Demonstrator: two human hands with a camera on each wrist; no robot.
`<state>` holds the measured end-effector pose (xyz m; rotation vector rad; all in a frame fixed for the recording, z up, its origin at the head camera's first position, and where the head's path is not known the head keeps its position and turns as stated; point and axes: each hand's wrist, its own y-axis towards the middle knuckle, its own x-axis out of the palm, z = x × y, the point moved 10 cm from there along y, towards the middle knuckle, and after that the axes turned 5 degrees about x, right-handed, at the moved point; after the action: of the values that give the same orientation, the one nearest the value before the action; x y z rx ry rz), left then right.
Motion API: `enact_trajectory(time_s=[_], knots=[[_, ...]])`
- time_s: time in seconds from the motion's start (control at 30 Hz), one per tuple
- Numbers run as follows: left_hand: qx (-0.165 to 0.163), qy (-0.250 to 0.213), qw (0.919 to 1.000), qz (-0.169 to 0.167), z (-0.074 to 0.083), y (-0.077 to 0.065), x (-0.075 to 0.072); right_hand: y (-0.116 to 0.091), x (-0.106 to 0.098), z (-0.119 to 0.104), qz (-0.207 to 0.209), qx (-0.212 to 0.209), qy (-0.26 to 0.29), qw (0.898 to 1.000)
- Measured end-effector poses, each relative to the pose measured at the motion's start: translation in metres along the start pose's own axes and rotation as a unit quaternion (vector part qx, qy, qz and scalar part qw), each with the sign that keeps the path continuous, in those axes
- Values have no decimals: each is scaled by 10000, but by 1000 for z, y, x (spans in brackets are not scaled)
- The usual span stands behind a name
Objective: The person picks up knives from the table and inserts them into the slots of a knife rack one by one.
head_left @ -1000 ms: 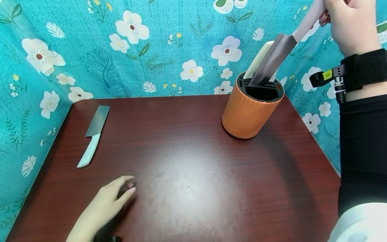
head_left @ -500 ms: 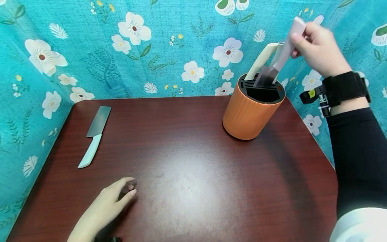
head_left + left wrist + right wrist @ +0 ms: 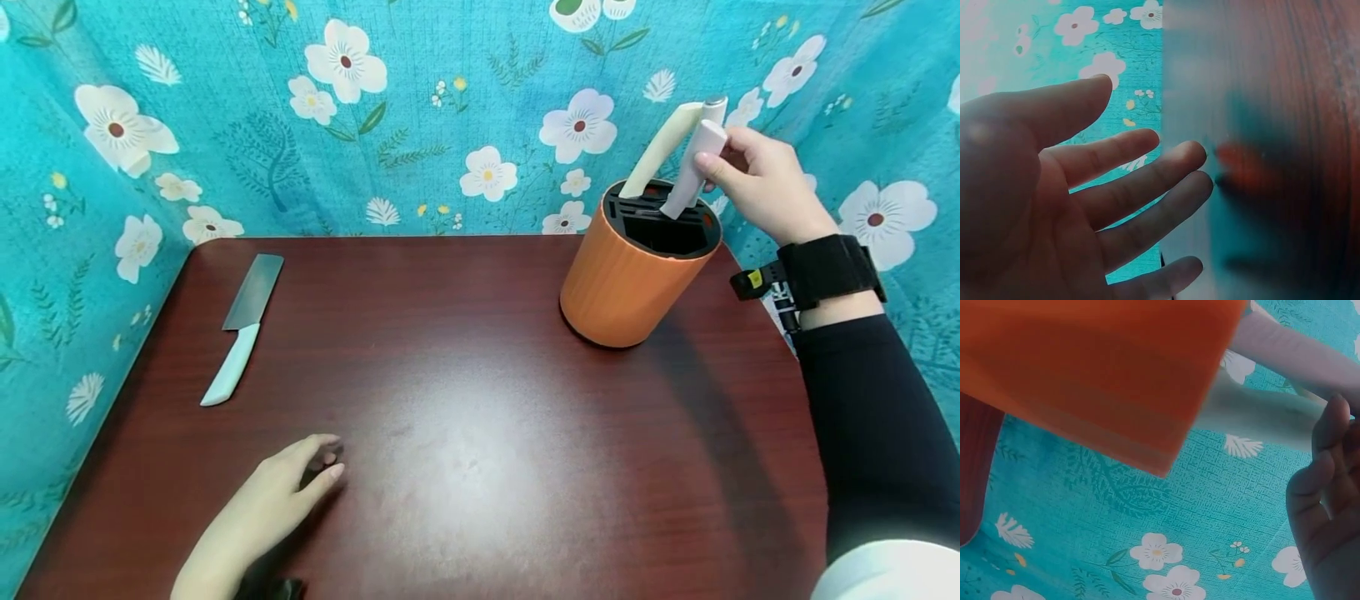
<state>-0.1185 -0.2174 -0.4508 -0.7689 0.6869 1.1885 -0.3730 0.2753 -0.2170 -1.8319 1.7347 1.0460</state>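
My right hand (image 3: pixel 772 187) pinches the pale pink handle of a knife (image 3: pixel 692 171) at the top of an orange knife block (image 3: pixel 626 287). The blade is hidden inside the block. Two other light-coloured knife handles, a cream one (image 3: pixel 658 150) and a whitish one (image 3: pixel 714 110), stick up behind it. In the right wrist view the fingertips (image 3: pixel 1333 419) lie at the pink handle (image 3: pixel 1300 356). My left hand (image 3: pixel 266 500) lies at the front left of the table, its fingers loosely bent and holding nothing; the left wrist view shows them spread apart.
A cleaver (image 3: pixel 257 292) with a pale mint handle lies at the left of the dark red-brown table (image 3: pixel 465 333). Blue flowered cloth (image 3: pixel 435 108) hangs behind and beside the table. Something round and white (image 3: pixel 892 575) shows at the bottom right corner.
My right hand has moved down and left, lowering the pink-handled knife until its blade went out of sight in the block. The left hand has stayed in place.
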Motion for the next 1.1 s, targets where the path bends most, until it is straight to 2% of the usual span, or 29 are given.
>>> enact_trajectory(time_s=[0.07,0.13,0.27,0.33,0.4,0.47,0.5,0.6,0.63,0.77,0.87,0.93,1.1], knots=[[-23,47,10000,11,-1,1,-1,-3,0,0,52,44,-20,10000],[-99,114,9997,175,-2,2,-6,-7,-1,-2,138,72,-97,9998],[-513,325,9939,922,-14,2,-31,-27,-11,-15,721,-32,-315,9969],[-803,427,9878,1267,-26,0,-47,-44,-16,-29,1241,-210,-259,9917],[-1131,549,9803,1522,-44,0,-64,-65,-13,-47,1704,-572,-32,9837],[-1418,674,9734,1670,-65,1,-82,-86,3,-69,1897,-1043,214,9760],[-1579,696,9702,1701,-78,2,-89,-97,15,-81,1867,-1332,302,9729],[-2036,768,9611,1702,-117,5,-106,-125,70,-112,1226,-2023,289,9712],[-2122,782,9603,1636,-127,10,-109,-134,89,-117,975,-2166,221,9711],[-2394,889,9589,1238,-154,23,-109,-169,163,-131,150,-2712,59,9624],[-2431,1005,9601,950,-160,29,-103,-191,208,-137,-400,-3030,-127,9521],[-2355,1078,9625,808,-160,34,-99,-201,232,-140,-875,-3086,-277,9468],[-2037,1162,9700,645,-153,47,-98,-212,262,-142,-1748,-2936,-409,9389]])
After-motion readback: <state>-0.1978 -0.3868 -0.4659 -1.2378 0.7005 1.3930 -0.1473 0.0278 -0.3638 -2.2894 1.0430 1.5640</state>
